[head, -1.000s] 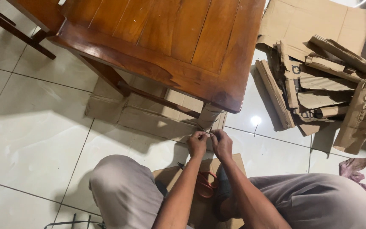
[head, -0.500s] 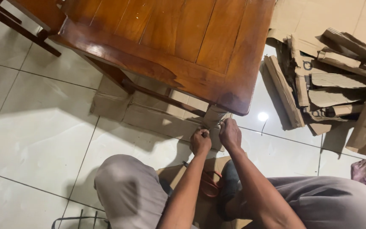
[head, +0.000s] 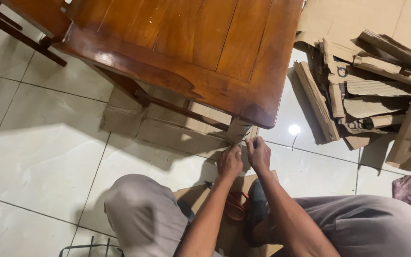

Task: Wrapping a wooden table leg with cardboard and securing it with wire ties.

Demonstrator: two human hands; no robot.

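The left hand (head: 229, 163) is pressing its curled fingers against the cardboard wrap (head: 238, 130) around the wooden table (head: 200, 47)'s leg, low by the tiled floor (head: 39, 157); whether it is pinching anything cannot be told. Just beside it, the right hand (head: 259, 153) is pinching the wrap's edge. Orange-handled scissors (head: 231, 204) are lying between the knees. Torn cardboard scraps (head: 372, 100) are lying far right.
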